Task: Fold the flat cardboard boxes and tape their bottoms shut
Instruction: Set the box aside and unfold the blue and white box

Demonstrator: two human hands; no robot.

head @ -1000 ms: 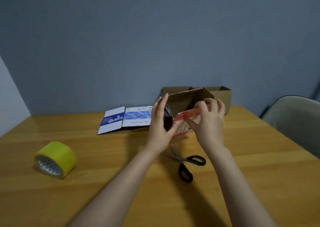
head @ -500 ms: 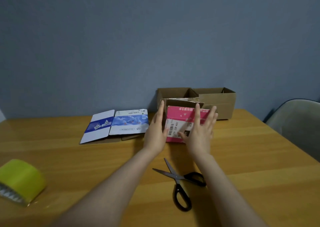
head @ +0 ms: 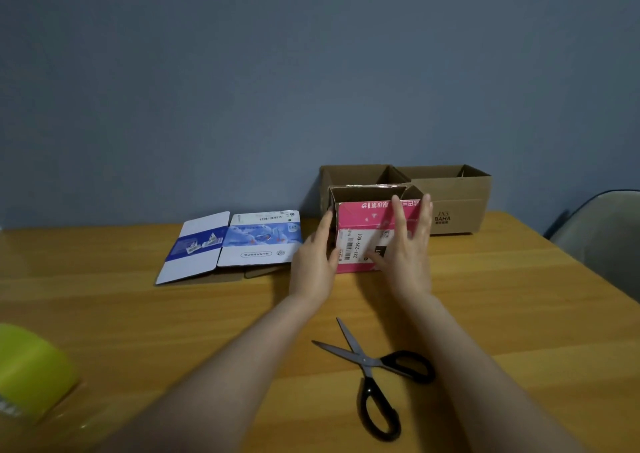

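A pink box stands upright and open-topped on the wooden table, just in front of two brown boxes. My left hand lies with straight fingers against its left side. My right hand lies flat with spread fingers on its front face. A flat blue-and-white box lies unfolded to the left. A roll of yellow-green tape sits at the near left edge. Black-handled scissors lie open between my forearms.
Two folded brown boxes stand open-topped against the grey wall at the back. A grey chair is beyond the table's right edge.
The pink box went from tilted in my hands to standing upright on the table near the brown boxes. My fingers have straightened against it. The view has shifted right.
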